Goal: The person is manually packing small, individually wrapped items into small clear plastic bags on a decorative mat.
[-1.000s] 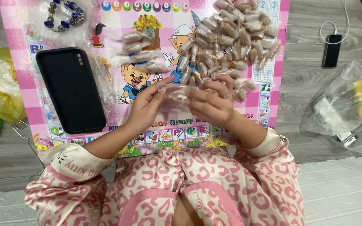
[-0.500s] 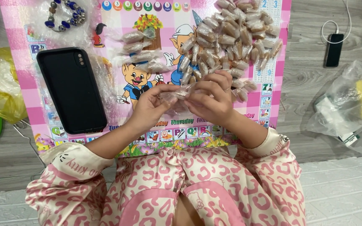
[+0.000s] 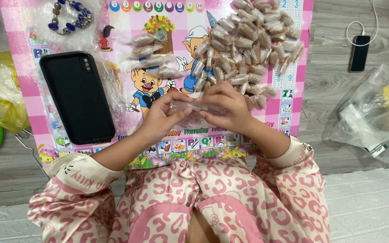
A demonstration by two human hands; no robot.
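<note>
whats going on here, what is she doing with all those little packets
A person in pink patterned pyjamas sits over a pink picture board on the floor. Both hands, the left hand and right hand, pinch one small clear plastic packet between the fingertips. A big pile of filled packets lies beyond the right hand, and a smaller group of packets sits near the middle. A black phone lies face down on the left, with a beaded bracelet above it.

The play mat (image 3: pixel 32 85) was pink with a white check pattern and bright cartoon pictures. Near its left edge lay a black phone (image 3: pixel 77 96), and at its top left corner a bracelet (image 3: pixel 68 18) with blue and silver beads. The packets (image 3: pixel 248 40) were clear with brownish contents. The pyjamas (image 3: pixel 230 198) were cream with pink leopard spots.
</note>
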